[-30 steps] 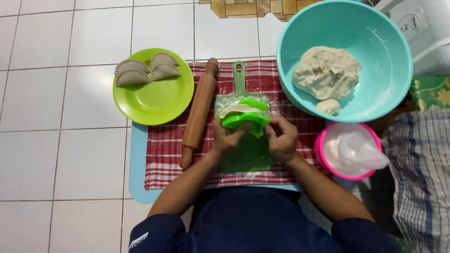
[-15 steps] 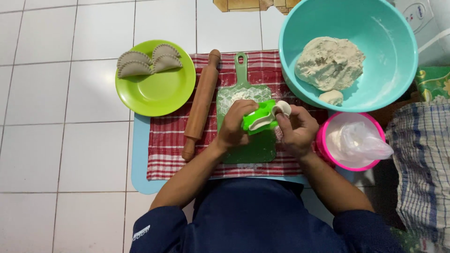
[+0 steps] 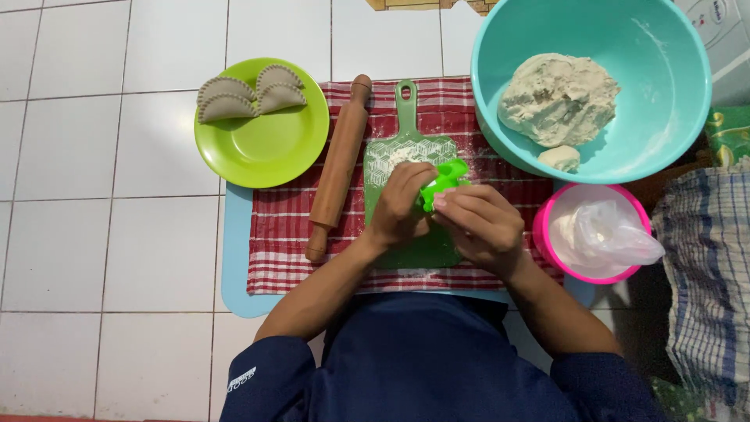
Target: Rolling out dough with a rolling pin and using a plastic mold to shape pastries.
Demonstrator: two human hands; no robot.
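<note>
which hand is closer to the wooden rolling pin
Left. The left hand is over the green cutting board, just right of the rolling pin. The right hand sits farther right, beyond the green dumpling press both hands hold.

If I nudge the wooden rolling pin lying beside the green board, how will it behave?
The rolling pin is a stiff wooden cylinder, so it probably rolls sideways readily. The checked cloth under it may slow it. The green plate sits close on one side.

White tiled floor (image 3: 94, 234) with grey grout lines, evenly lit.
</note>
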